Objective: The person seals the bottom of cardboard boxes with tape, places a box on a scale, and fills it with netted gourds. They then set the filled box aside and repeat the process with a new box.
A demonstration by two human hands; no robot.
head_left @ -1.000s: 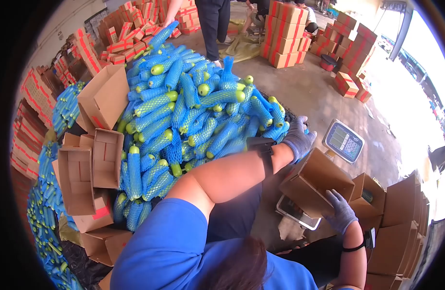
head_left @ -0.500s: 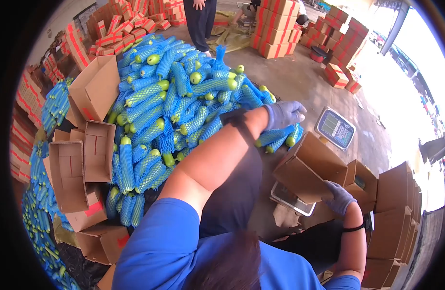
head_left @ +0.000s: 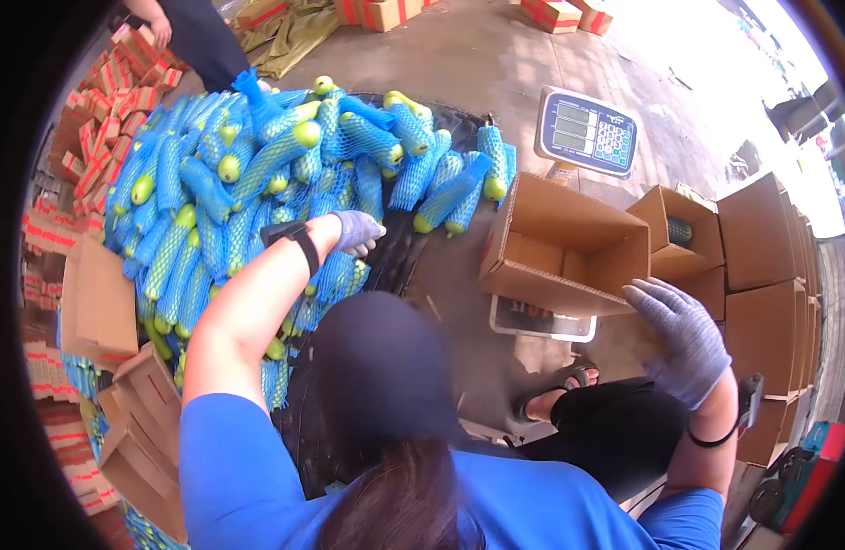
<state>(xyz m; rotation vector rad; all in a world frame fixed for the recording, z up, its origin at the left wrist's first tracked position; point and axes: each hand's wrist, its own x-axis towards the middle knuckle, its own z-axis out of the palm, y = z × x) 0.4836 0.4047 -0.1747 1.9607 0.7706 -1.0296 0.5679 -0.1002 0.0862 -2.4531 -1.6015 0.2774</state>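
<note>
- Left hand [head_left: 354, 231], left of the frame's centre: fingers bent over the netted gourds [head_left: 274, 165]; cannot tell whether it grips one.
- Right hand [head_left: 686, 341], right of the frame: fingers extended, slightly spread, beside the open carton [head_left: 564, 286].
- Gourds heap across the upper left.
- Carton sits on the scale [head_left: 583, 131], right of centre.

- We see pale green gourds [head_left: 306, 135] in bright blue net sleeves [head_left: 454, 192] with a diamond mesh.
- We see the left hand [head_left: 356, 234] and right hand [head_left: 684, 344] both gloved in greyish lavender.
- We note a vivid blue shirt [head_left: 551, 504] and black trousers [head_left: 624, 422].
- We find the scale panel [head_left: 588, 133] blue, edged in white.
- We see the open carton [head_left: 551, 284] in plain brown.
- Far left, we see brown boxes [head_left: 120, 105] striped with red, and an olive-gold sheet [head_left: 289, 41].
</note>
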